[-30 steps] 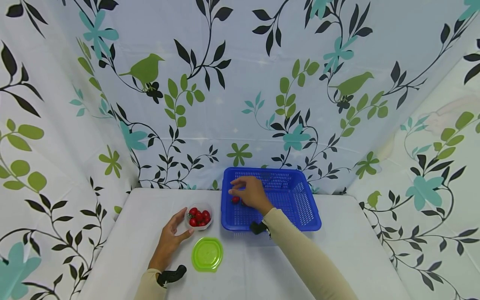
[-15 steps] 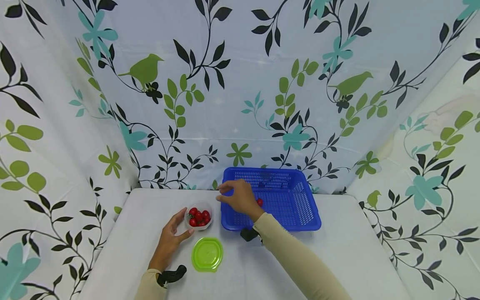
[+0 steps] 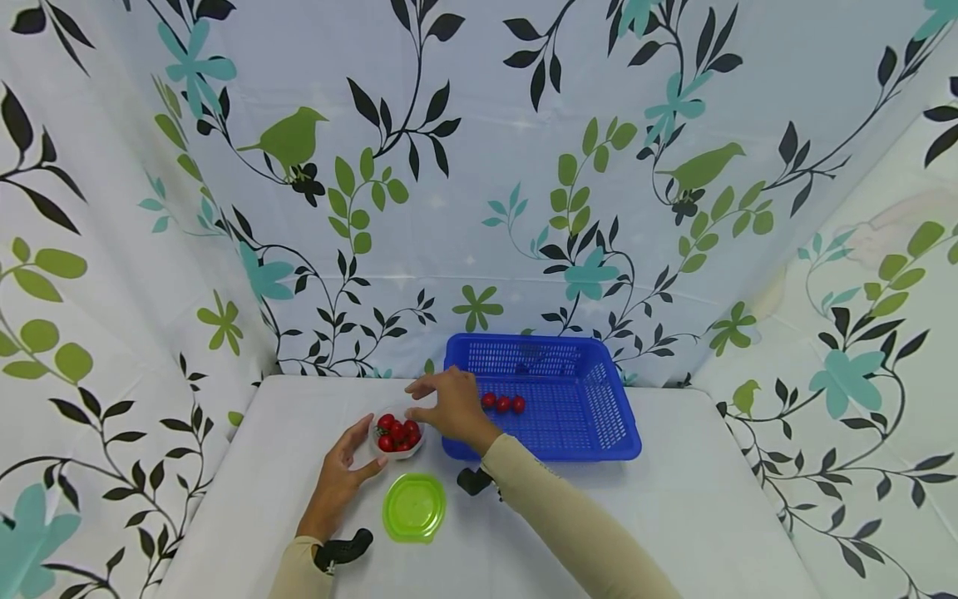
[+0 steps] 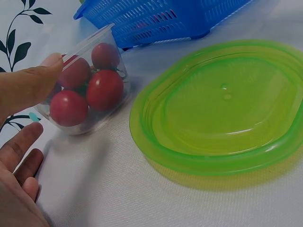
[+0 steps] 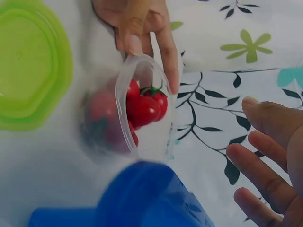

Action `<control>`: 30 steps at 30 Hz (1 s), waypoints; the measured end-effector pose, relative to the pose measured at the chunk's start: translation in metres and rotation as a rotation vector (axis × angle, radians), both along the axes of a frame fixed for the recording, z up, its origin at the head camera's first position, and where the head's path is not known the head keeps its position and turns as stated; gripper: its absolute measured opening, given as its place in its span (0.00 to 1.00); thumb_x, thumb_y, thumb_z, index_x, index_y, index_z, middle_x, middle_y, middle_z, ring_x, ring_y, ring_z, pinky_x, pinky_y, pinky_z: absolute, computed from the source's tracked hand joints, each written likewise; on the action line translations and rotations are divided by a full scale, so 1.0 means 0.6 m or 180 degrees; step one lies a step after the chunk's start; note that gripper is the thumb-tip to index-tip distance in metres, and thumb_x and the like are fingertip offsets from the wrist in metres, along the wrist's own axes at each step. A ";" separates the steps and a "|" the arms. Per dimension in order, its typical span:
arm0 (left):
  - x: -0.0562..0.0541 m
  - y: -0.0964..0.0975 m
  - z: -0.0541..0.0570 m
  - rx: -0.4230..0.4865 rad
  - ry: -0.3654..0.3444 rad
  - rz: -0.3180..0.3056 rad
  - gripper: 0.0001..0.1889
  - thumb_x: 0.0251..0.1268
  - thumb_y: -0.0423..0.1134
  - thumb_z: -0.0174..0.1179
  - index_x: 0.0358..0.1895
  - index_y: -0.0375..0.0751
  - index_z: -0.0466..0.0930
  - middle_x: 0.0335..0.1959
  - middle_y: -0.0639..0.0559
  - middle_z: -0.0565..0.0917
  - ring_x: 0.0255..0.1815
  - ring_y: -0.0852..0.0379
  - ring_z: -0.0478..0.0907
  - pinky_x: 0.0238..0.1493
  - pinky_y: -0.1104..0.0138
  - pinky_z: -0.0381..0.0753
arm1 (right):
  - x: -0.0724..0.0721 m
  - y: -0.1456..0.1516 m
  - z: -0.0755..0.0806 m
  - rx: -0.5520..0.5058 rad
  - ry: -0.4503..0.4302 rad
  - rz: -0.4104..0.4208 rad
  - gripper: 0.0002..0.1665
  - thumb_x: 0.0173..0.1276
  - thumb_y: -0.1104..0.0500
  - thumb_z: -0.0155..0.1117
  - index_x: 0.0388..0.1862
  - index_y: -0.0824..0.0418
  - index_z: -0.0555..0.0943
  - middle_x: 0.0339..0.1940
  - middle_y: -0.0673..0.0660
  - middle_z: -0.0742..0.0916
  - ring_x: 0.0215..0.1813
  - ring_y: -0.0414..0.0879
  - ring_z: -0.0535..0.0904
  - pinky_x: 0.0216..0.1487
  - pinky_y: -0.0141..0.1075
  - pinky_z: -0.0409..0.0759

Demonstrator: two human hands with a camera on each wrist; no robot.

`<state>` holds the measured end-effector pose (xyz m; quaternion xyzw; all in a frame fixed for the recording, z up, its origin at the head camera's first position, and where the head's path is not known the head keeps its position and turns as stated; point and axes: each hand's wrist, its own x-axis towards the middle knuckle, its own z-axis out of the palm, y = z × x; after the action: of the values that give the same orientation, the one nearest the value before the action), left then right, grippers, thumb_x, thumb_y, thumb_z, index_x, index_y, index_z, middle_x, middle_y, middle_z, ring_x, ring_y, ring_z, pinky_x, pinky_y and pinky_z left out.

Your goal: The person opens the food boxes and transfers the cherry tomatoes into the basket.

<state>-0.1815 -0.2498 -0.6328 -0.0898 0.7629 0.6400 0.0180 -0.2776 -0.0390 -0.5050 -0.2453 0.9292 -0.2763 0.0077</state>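
My left hand (image 3: 337, 478) holds a small clear plastic container (image 3: 401, 455) at its side, with the thumb at the rim and fingers around the far side. Several red cherry tomatoes (image 5: 143, 111) with green stems sit inside it. My right hand (image 3: 455, 409) hovers between the container and the near left part of a blue plastic basket (image 3: 599, 420). Its fingers are spread and hold nothing in the right wrist view. Three red tomatoes (image 3: 503, 404) lie in a row on the basket floor.
A translucent green lid (image 3: 414, 508) lies on the white-covered table (image 3: 554, 532), just in front of the container. Behind the table hangs a patterned cloth (image 3: 449, 208) with leaves and birds. Each wrist wears a black camera mount (image 3: 344, 549).
My right hand has moved left, out over the basket's left edge toward the container, uncovering the three tomatoes in the basket. My left hand and the container have stayed put.
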 end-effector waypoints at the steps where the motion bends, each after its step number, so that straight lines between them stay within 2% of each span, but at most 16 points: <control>1: 0.000 0.000 0.000 -0.0001 0.0002 0.0000 0.45 0.68 0.47 0.74 0.84 0.64 0.60 0.87 0.54 0.60 0.90 0.44 0.48 0.86 0.31 0.41 | 0.001 -0.003 -0.001 0.0033 -0.0008 0.0003 0.20 0.65 0.43 0.80 0.56 0.41 0.90 0.48 0.41 0.94 0.60 0.44 0.80 0.71 0.49 0.71; 4: -0.001 -0.001 0.000 -0.0003 0.0016 -0.0004 0.45 0.67 0.48 0.75 0.84 0.64 0.60 0.87 0.53 0.60 0.90 0.43 0.49 0.85 0.30 0.41 | 0.005 -0.012 -0.003 0.0092 -0.0032 0.0017 0.20 0.66 0.43 0.80 0.56 0.40 0.90 0.48 0.41 0.94 0.61 0.44 0.80 0.74 0.50 0.70; 17: 0.000 0.000 0.006 0.0052 0.0137 0.0003 0.44 0.67 0.47 0.75 0.83 0.59 0.62 0.87 0.50 0.62 0.89 0.42 0.51 0.84 0.29 0.40 | 0.014 -0.040 -0.024 0.0328 -0.0018 0.0035 0.21 0.64 0.44 0.81 0.55 0.38 0.90 0.47 0.39 0.94 0.60 0.42 0.79 0.73 0.47 0.70; 30: 0.001 0.001 0.005 0.0015 0.0069 -0.0002 0.43 0.69 0.46 0.73 0.84 0.60 0.60 0.87 0.51 0.60 0.90 0.42 0.50 0.84 0.29 0.40 | 0.012 -0.060 -0.039 0.0704 -0.0051 0.0008 0.19 0.62 0.45 0.83 0.52 0.39 0.91 0.45 0.38 0.94 0.56 0.40 0.78 0.78 0.47 0.66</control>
<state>-0.1808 -0.2493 -0.6296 -0.0826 0.7615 0.6428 0.0101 -0.2703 -0.0753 -0.5286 -0.2418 0.9536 -0.1740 0.0425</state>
